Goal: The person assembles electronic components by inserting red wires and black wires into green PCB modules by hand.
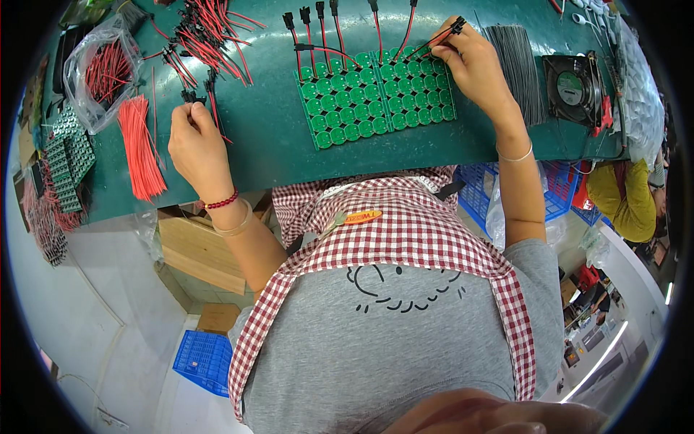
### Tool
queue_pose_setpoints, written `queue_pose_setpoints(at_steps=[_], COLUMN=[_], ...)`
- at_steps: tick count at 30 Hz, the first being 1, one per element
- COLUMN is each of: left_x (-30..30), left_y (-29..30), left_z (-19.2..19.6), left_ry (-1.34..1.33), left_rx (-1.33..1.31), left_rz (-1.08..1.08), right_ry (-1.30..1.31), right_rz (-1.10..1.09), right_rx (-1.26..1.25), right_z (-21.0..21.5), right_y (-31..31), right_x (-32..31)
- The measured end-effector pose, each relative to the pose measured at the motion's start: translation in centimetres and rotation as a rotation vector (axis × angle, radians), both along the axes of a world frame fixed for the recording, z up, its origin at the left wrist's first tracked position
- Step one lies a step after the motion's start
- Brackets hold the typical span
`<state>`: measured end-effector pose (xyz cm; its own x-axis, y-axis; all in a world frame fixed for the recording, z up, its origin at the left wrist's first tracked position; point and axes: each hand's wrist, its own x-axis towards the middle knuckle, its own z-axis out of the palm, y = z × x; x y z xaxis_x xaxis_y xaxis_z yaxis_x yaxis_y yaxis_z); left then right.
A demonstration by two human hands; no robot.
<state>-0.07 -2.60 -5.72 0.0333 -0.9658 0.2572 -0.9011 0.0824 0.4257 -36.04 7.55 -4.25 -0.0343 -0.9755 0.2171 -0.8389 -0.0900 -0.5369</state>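
A panel of round green circuit boards (350, 108) lies on the green table in front of me. Several red-and-black wire leads with black connectors (322, 36) stand up along its far edge, and one leans sideways. Over the panel's far right corner, my right hand (473, 69) is closed on another wire lead (419, 50), whose black connector shows above the fingers. To the left of the panel, my left hand (199, 145) pinches a wire lead by its black connector (190, 96). Beside it lies a further lead (214, 105).
A pile of red-and-black leads (210, 36) lies at the far left, near a plastic bag of wires (108, 69). Red wires (141, 148) lie nearer. Dark wires (515, 72) and a black fan (573, 85) are on the right. Stacked boards (66, 155) sit at the left edge.
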Motion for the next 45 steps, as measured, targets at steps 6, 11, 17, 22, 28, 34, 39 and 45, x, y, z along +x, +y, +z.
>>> queue_pose_setpoints(at_steps=[6, 11, 17, 22, 28, 34, 39, 45], left_x=[0.0, -0.3, -0.3, -0.8, -0.9, -1.1, -2.1, -2.7], left_y=[0.1, 0.2, 0.1, 0.3, 0.5, 0.7, 1.2, 2.1], left_z=[-0.1, -0.1, -0.4, 0.4, 0.3, 0.9, 2.2, 2.7], left_ry=[0.033, 0.050, 0.050, 0.065, 0.100, 0.228, 0.293, 0.395], left_rx=[-0.006, -0.008, -0.034, 0.024, 0.029, -0.074, -0.062, -0.046], left_rz=[-0.006, -0.005, -0.019, 0.018, 0.032, 0.025, 0.006, -0.015], right_ry=[0.047, 0.044, 0.009, 0.045, 0.022, 0.029, 0.151, 0.182], right_rz=[0.035, 0.008, 0.006, 0.025, -0.008, 0.019, 0.048, 0.050], right_rx=[0.031, 0.045, 0.018, -0.001, 0.057, 0.058, 0.039, 0.038], right_z=[0.1, 0.2, 0.3, 0.3, 0.6, 1.1, 1.0, 1.1], right_y=[-0.4, -0.2, 0.0, -0.1, 0.3, 0.1, -0.1, -0.2], right_x=[-0.4, -0.2, 0.0, 0.1, 0.1, 0.2, 0.1, 0.7])
